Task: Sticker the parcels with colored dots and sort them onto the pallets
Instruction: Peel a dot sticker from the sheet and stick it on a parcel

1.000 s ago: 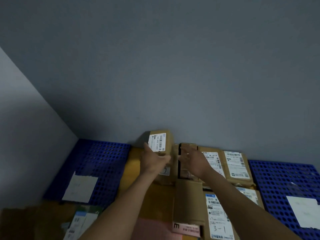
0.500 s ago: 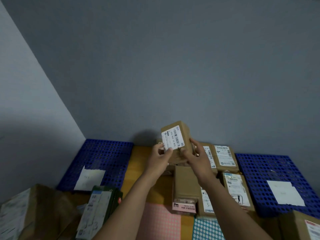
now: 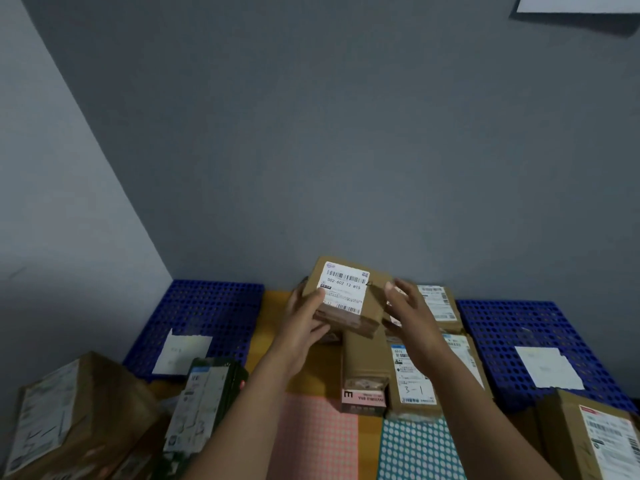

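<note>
My left hand point(image 3: 304, 320) grips a small brown cardboard parcel point(image 3: 367, 310) with a white barcode label facing me, raised above the pile. My right hand point(image 3: 408, 313) hovers just right of the parcel, fingers spread and relaxed, holding nothing. Below lie a pink dot-sticker sheet point(image 3: 315, 441) and a teal dot-sticker sheet point(image 3: 419, 452) on the orange table point(image 3: 273, 327). A blue pallet point(image 3: 207, 306) with a white paper sits at the left, another blue pallet point(image 3: 502, 327) at the right.
Several labelled brown parcels point(image 3: 412, 379) are heaped behind the sticker sheets. A large brown box point(image 3: 76, 417) and a dark green box point(image 3: 204, 407) stand at the lower left, another brown box point(image 3: 595, 441) at the lower right. Grey walls close the corner behind.
The parcel has tilted so its label lies flatter toward me. My right hand has let go of it and moved off to the right; my left hand still holds it.
</note>
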